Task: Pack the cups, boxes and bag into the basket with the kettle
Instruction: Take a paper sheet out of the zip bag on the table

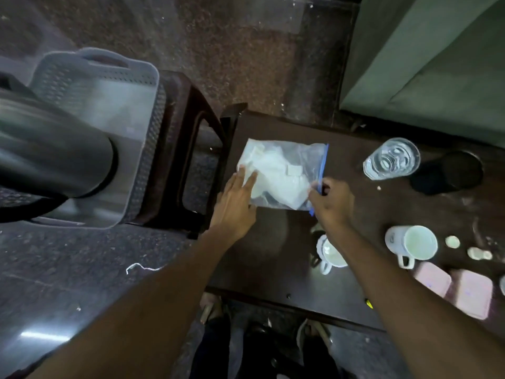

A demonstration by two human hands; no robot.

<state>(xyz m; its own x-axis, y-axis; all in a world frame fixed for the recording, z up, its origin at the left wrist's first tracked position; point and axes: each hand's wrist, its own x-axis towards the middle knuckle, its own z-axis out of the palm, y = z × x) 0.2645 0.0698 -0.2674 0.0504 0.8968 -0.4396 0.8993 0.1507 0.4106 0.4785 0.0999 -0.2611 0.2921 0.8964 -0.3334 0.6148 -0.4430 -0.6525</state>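
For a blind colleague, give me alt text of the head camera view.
Both hands work a clear zip bag on a dark table: left hand flat on it, right hand pinching its blue seal. Left, a grey basket holds a black kettle.

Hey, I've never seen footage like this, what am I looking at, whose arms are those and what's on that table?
This is one picture from a camera worn on a person's head, looking down. The arms are that person's own. The left hand lies flat on a clear zip bag on the dark table; the right hand pinches the bag's blue zip edge. Also on the table: two white cups, a glass, a dark cup and two pink boxes. At left, a grey basket holds a dark kettle.
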